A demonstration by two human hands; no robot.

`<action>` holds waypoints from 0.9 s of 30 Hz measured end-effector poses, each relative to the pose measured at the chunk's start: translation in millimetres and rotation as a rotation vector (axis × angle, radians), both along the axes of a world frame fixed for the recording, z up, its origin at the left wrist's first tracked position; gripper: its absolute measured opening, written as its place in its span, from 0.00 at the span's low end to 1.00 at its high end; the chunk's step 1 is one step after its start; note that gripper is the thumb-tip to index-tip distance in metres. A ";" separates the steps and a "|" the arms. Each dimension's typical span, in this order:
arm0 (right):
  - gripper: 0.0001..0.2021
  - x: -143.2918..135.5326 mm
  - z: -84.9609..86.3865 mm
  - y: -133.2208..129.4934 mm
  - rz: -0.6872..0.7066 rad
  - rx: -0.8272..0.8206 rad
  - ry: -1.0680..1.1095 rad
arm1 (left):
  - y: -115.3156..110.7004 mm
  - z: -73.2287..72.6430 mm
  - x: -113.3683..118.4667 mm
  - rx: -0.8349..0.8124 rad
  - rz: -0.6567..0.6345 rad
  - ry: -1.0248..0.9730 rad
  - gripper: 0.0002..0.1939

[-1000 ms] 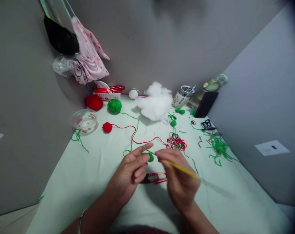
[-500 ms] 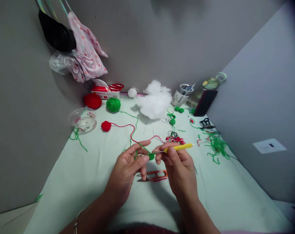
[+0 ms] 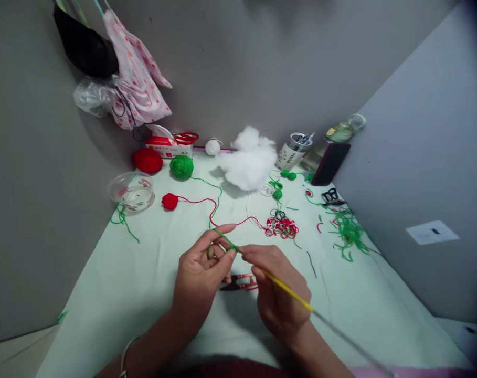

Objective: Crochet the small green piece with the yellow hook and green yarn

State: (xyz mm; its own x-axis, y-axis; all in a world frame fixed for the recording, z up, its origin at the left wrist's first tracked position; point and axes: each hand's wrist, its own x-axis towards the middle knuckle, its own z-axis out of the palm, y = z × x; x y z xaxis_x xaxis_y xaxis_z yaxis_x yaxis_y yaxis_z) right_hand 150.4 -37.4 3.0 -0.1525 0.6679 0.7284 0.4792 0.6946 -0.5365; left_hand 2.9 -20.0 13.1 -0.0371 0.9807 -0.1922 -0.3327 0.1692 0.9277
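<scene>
My left hand [image 3: 201, 270] pinches a small piece of green crochet [image 3: 233, 248] between thumb and fingers, and most of that piece is hidden. Green yarn [image 3: 224, 237] runs over its raised index finger and loops around other fingers. My right hand [image 3: 283, 289] grips a yellow-handled crochet hook [image 3: 289, 293], whose tip meets the green work at the left fingertips. The hook's grey rear end slants down to the lower right, blurred. Below the hands, partly covered, orange-handled thread snips [image 3: 244, 282] lie on the pale tablecloth [image 3: 144, 294].
At the back are a green yarn ball [image 3: 182, 167], red yarn balls [image 3: 148, 160], white stuffing [image 3: 248, 163] and a pen holder [image 3: 294, 150]. A clear bowl [image 3: 133, 191] stands left. On the right are a phone [image 3: 330, 164], black scissors [image 3: 331, 197] and green yarn scraps [image 3: 350, 233].
The hook has swung from nearly level to slanting down rightward, its rear end toward me. My right hand has turned and moved closer to the left fingertips, covering more of the snips.
</scene>
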 end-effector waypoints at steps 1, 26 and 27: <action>0.11 -0.3 -3.1 -0.7 -0.020 0.036 -0.053 | -0.4 0.6 0.6 0.003 0.024 0.013 0.20; 0.11 -2.0 1.0 9.4 0.076 -0.356 0.498 | 2.3 -2.4 -4.4 -0.139 -0.234 -0.314 0.28; 0.10 -0.5 0.9 9.1 0.093 -0.362 0.515 | 3.5 -1.5 -5.6 -0.154 -0.261 -0.334 0.29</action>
State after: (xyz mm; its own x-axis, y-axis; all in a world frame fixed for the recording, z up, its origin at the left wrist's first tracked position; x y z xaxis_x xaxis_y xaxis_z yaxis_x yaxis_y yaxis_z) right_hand 149.9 -28.3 3.8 0.0885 0.8863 0.4546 0.0438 0.4525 -0.8907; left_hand -2.7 -16.5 11.7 0.2964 0.9079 -0.2963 -0.5372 0.4150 0.7343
